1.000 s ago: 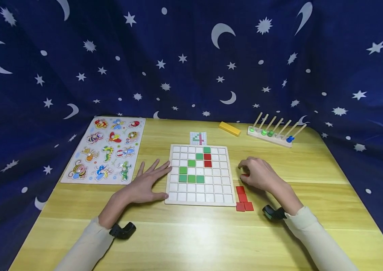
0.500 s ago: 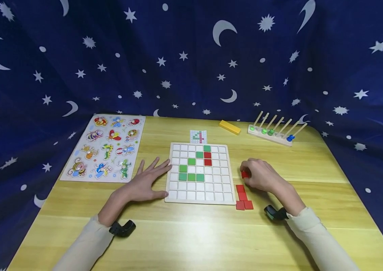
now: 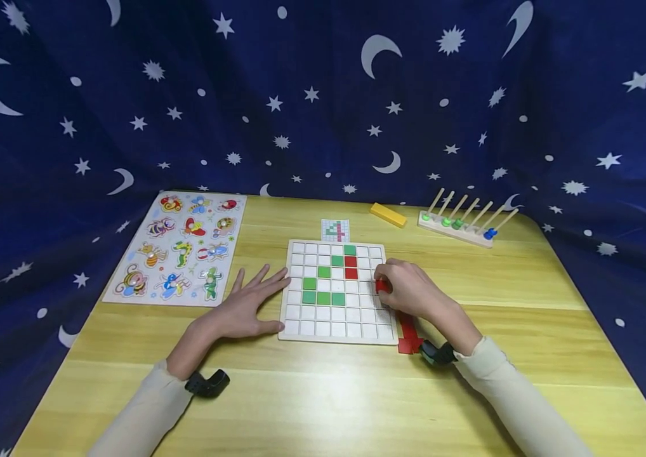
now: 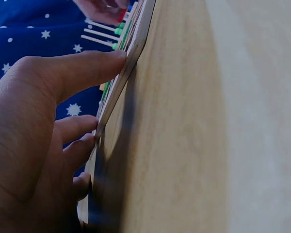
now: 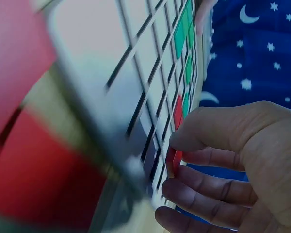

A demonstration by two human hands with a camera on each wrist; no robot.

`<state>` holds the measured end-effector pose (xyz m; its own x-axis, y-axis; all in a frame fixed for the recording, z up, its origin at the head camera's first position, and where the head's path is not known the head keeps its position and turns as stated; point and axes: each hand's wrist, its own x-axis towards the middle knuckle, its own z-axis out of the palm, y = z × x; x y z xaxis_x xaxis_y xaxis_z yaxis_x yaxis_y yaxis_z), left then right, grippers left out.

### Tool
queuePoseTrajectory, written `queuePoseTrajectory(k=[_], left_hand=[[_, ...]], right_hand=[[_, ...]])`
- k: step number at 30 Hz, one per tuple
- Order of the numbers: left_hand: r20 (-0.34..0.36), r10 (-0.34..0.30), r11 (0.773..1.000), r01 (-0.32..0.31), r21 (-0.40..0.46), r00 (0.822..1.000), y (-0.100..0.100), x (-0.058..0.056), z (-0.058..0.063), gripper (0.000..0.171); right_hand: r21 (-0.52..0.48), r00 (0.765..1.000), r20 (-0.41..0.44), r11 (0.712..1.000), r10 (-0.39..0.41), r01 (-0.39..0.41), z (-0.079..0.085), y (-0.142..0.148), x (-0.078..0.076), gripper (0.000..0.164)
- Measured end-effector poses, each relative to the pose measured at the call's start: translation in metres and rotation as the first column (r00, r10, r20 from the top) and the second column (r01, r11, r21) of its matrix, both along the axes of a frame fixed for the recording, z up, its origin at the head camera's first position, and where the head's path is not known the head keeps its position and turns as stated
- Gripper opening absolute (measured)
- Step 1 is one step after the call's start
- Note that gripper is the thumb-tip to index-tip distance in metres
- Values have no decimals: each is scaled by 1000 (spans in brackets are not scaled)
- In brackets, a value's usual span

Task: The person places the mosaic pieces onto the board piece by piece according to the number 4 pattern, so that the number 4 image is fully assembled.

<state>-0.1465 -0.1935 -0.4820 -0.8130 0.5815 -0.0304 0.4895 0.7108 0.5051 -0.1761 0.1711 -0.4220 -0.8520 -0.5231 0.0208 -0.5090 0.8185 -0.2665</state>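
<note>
A white grid board (image 3: 323, 330) lies on the table, with green tiles (image 3: 323, 297) and two red tiles (image 3: 351, 273) set in its squares. My left hand (image 3: 245, 311) rests with spread fingers at the board's left edge; in the left wrist view the thumb and fingertips touch its wooden rim (image 4: 121, 80). Over the board's right edge, my right hand (image 3: 414, 289) pinches a red tile (image 5: 173, 160) between thumb and fingers. Loose red tiles (image 3: 407, 344) lie beside the board's lower right corner, partly hidden by the right wrist.
A small pattern card (image 3: 335, 230) sits just behind the board. At left lies an insect puzzle board (image 3: 171, 254). Toward the back right are a yellow block (image 3: 388, 215) and a peg stand (image 3: 455, 230) with green and blue beads. A starry curtain (image 3: 323, 95) hangs behind the table.
My right hand has picked up a red tile from the table right of the board and moved left with it, over the board's right edge. My left hand has stayed put.
</note>
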Motion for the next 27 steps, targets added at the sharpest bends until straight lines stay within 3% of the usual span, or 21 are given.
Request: queuePoseTrajectory(k=[12,27], left_hand=[[0,-3,1000,3,-1,1000,1,0,0,90],[-8,-5,1000,5,-4,1000,1,-1,0,90]], right_hand=[[-56,999,-3,997,50,-50,-5,-37,-8,29],[-33,994,11,993,113,-112,-9,-48,-10,13]])
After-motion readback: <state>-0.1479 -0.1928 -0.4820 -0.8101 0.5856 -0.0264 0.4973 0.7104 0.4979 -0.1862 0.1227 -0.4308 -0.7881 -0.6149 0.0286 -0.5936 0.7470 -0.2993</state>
